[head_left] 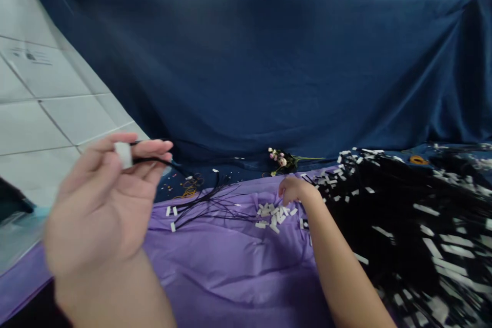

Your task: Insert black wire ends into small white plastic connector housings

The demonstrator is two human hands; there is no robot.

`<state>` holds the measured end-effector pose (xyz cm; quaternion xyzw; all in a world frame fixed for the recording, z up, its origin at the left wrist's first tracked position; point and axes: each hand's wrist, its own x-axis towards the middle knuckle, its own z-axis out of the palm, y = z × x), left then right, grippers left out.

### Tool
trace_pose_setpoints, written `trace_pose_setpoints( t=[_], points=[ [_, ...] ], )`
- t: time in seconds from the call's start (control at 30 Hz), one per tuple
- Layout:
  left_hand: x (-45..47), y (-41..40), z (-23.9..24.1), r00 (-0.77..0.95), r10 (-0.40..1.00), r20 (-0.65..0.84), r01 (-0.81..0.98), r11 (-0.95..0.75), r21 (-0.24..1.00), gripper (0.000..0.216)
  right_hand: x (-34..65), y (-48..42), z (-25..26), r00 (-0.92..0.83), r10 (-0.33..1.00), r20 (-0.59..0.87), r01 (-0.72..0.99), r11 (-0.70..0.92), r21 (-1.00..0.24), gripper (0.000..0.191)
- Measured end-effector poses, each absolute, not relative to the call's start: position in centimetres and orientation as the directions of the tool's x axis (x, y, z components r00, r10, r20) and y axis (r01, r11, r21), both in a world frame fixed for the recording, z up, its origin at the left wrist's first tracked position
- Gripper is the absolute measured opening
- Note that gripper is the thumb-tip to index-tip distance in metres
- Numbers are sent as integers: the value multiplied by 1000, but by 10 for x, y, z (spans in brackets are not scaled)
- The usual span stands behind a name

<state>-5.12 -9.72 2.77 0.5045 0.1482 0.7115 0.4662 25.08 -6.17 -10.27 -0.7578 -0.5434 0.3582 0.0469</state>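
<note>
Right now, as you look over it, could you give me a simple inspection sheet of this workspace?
Surface: purple cloth, wrinkled.
Job's things: white connector in the left hand; pile of connectors on the cloth, by the right hand.
Clutter: flowers and orange bands beyond the cloth; orange ring at far right.
Grip: left pinches the connector between thumb and fingers; right curls at the pile, and whether it holds anything cannot be told.
Cables: black cables spread on the cloth; large cable heap on the right, partly blurred.
Surroundings: blue curtain behind; white wall at left.
</note>
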Motion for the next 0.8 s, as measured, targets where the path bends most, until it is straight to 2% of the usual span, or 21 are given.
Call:
trace_pose_setpoints(
  t=[0.1, 0.23, 0.43, 0.53, 0.6, 0.7, 0.77, 0.8],
  points=[
    [-45, -96, 26, 36, 832, 554, -546, -448, 708, 17, 238, -55, -110, 133, 800, -585, 858, -388, -336, 29],
    [-41, -89, 22, 113, 884, 453, -578, -312, 754, 13, 231, -57, -115, 128, 767, -629, 896, -361, -259, 30],
    [-34, -83, 20, 145, 930, 338, -529, -216, 821, 17, 232, -61, -120, 119, 753, -647, 879, -383, -285, 29],
    [-33, -82, 19, 148, 932, 331, -519, -211, 828, 13, 238, -63, -117, 150, 788, -597, 854, -408, -323, 28],
    [-33, -81, 18, 167, 934, 316, -507, -193, 840, 11, 249, -68, -109, 196, 848, -493, 838, -406, -364, 26],
    [-32, -80, 18, 177, 938, 299, -514, -171, 840, 18, 274, -87, -88, 313, 932, -185, 818, -363, -446, 19],
    [-28, -80, 18, 133, 940, 315, -554, -193, 810, 20, 290, -110, -69, 431, 900, 72, 800, -343, -492, 16],
    [-26, -80, 18, 111, 939, 324, -571, -207, 795, 19, 296, -123, -59, 497, 845, 196, 787, -345, -512, 20]
  ],
)
